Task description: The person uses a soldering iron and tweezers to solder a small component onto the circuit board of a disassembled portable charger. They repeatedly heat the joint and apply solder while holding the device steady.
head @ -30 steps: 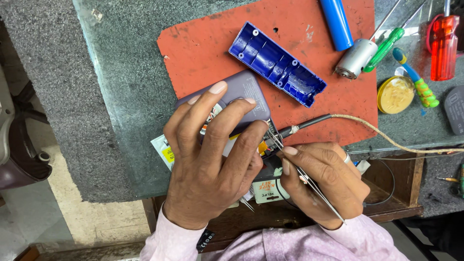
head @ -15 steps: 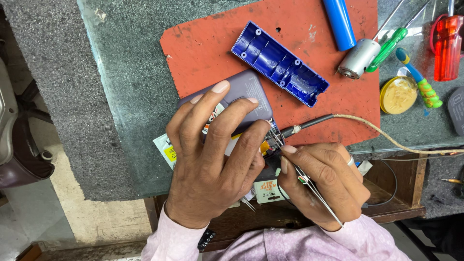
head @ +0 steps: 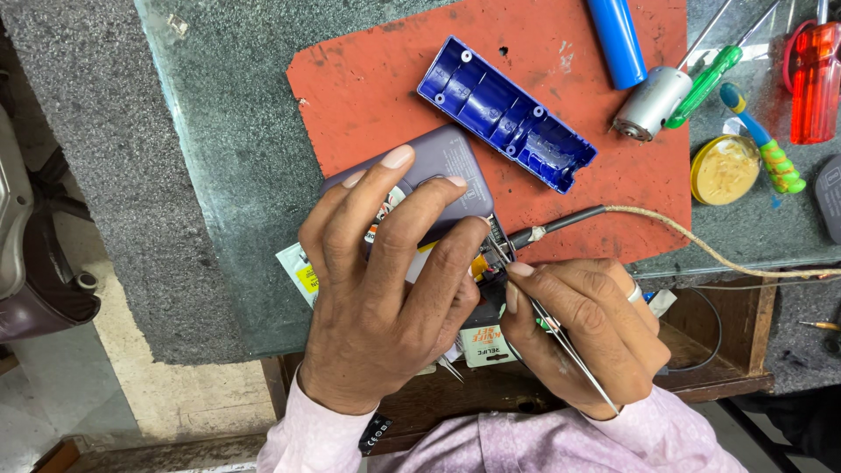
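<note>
On my bench, the mat (head: 368, 96) lies at twelve o'clock from my hands. The open case half (head: 506, 114) sits on it, with the flat device (head: 447, 162) at its seven o'clock, partly under my left hand (head: 385, 289). My right hand (head: 583, 328) is at three o'clock of the left. The cylinder cell (head: 618, 39), the small motor (head: 653, 103) and the round tin (head: 725, 169) lie toward two o'clock, the tin off the mat.

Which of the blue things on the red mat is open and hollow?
The long blue case lying slantwise mid-mat: its inside faces up, showing compartments and screw posts. The blue cylinder at the mat's top edge is smooth and closed.
</note>
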